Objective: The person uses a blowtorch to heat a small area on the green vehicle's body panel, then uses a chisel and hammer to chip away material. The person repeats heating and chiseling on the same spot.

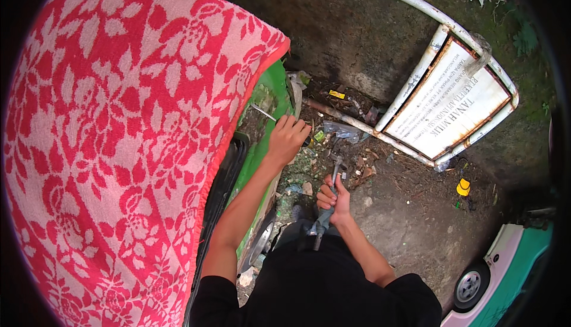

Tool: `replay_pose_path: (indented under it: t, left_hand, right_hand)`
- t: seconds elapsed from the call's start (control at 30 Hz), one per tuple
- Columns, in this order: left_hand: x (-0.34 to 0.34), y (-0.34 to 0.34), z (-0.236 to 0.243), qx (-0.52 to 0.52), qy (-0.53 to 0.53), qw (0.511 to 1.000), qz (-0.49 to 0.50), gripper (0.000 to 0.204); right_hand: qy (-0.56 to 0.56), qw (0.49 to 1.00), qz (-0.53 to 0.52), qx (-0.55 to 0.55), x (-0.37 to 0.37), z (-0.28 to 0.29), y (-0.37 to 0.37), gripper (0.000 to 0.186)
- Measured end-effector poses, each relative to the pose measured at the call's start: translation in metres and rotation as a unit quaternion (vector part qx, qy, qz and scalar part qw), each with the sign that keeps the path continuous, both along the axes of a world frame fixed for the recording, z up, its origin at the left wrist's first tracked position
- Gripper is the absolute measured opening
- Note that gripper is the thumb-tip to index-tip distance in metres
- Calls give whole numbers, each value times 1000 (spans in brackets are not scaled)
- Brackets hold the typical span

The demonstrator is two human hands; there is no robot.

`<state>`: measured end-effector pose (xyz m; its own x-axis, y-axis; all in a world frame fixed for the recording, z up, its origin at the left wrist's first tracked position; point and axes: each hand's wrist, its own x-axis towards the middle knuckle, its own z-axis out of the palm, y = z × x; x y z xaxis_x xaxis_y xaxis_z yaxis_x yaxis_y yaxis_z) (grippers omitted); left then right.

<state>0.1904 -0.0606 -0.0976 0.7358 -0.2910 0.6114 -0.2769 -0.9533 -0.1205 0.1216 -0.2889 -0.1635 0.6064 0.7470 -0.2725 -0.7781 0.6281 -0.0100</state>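
Note:
My left hand (288, 139) is closed around a screwdriver (262, 111), whose thin metal shaft points left to the green car body panel (270, 89). Whether its tip touches the panel I cannot tell. Lower and to the right, my right hand (335, 202) grips a hammer (336, 169) by its handle, which looks wrapped in grey-green material. The hammer's head points up and away from me, apart from the screwdriver. A red and pink floral towel (131, 130) drapes over the car and hides most of it.
A rusty white metal frame with a sign board (455, 98) leans at the far right. Litter and rubble (357, 160) cover the ground ahead, with a yellow object (463, 187) farther right. A pink and teal vehicle (505, 267) stands at the lower right.

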Motion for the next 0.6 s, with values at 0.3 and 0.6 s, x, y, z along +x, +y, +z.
replay_pose_path:
  t: [0.3,0.6]
  left_hand:
    - [4,0,-7,-11,-19,1000,5,7]
    - [8,1,-11,-30,-46,998,-14,8]
  right_hand:
    - [2,1000,-18,-3,4,0,-1,40]
    - [17,1000,-20,3,1,0,-3,41]
